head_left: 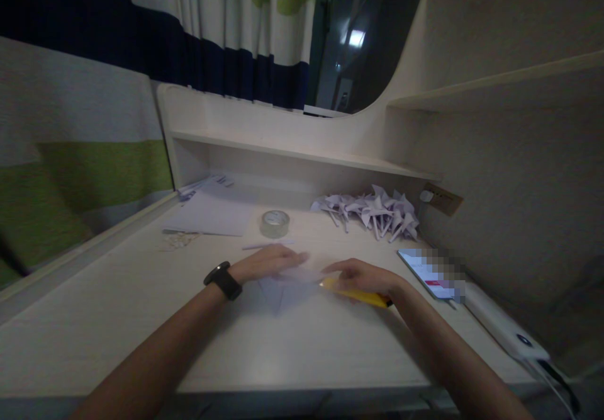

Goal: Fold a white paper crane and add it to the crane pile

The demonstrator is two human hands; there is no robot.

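A small white piece of paper [309,270], smeared by motion, is between my two hands just above the desk. My left hand [270,261], with a black watch at the wrist, has its fingers stretched over the paper's left side and holds it there. In my right hand [353,275] is a yellow utility knife [363,295], its tip pointing left at the paper. That hand's index finger reaches out to the paper's right edge. Below the left hand, cut or folded white paper [274,294] lies on the desk. A thin white paper stick [264,244] lies just beyond the left hand.
A roll of clear tape [275,223] stands behind my hands. White paper sheets [212,209] are stacked back left, beside small pale bits [180,240]. Several paper pinwheels [372,211] are piled back right. A phone [427,275] and a white power strip-like device [503,325] lie along the right wall.
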